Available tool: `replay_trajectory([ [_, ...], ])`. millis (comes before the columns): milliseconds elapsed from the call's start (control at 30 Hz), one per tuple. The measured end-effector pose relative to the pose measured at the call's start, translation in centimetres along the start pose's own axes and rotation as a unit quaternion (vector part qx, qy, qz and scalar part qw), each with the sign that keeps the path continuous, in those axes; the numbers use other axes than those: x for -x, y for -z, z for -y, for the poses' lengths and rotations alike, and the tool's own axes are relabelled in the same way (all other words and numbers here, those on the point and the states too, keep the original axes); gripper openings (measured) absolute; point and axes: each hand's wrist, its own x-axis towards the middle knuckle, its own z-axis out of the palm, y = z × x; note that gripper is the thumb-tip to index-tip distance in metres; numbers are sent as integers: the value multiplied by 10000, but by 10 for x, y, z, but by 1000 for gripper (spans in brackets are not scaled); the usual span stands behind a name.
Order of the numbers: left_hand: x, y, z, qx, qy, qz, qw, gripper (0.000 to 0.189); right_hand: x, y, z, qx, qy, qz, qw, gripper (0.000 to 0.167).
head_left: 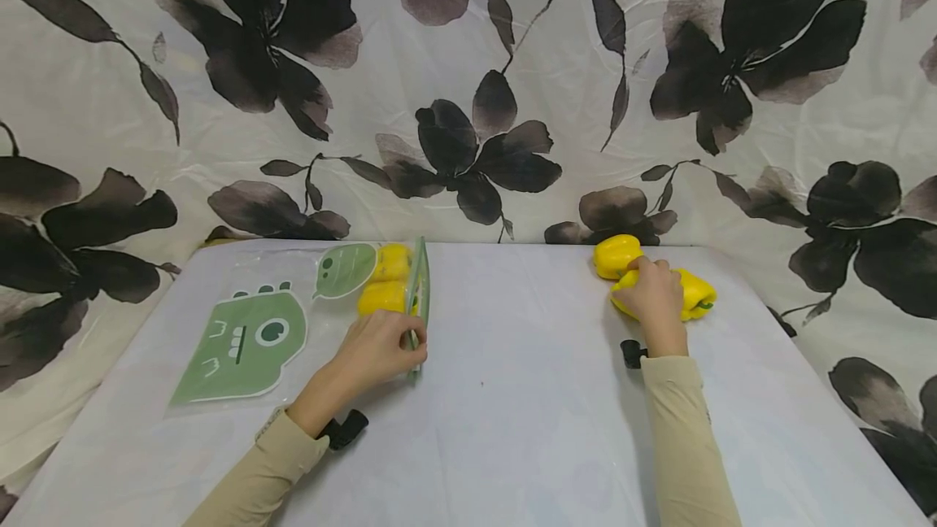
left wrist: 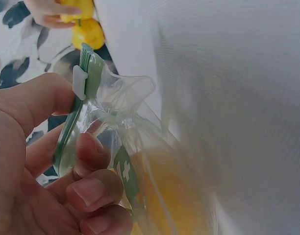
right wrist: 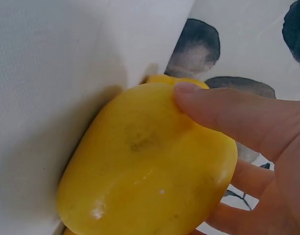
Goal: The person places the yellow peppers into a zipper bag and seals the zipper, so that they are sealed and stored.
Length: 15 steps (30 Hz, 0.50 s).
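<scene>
My left hand (head_left: 376, 344) grips the green zip edge of a clear zip bag (head_left: 252, 340) printed with a green one-eyed monster. In the left wrist view, the thumb lies by the white slider (left wrist: 80, 82), with curled fingers across the strip. Two yellow bell peppers (head_left: 384, 297) show inside the bag, near its mouth. On the right, my right hand (head_left: 656, 293) holds a yellow bell pepper (right wrist: 150, 156), thumb on top and fingers along its far side. Another yellow pepper (head_left: 617, 256) sits just behind it, and one more (head_left: 699, 296) lies to its right.
A white cloth covers the table (head_left: 505, 397), whose back edge meets a hanging floral sheet (head_left: 476, 161). Black wrist cameras (head_left: 346, 429) sit on both wrists. The bag lies flat across the table's left side, its mouth facing right.
</scene>
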Motion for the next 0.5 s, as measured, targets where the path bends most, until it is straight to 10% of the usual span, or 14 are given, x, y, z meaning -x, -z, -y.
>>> replay_trajectory([
  [267,0,0,1,-9,-56,49,10000,3,1,1,-4,78,109,129,9998,55],
  [500,0,0,1,13,-18,50,10000,3,7,12,2,-7,21,1100,9939,66],
])
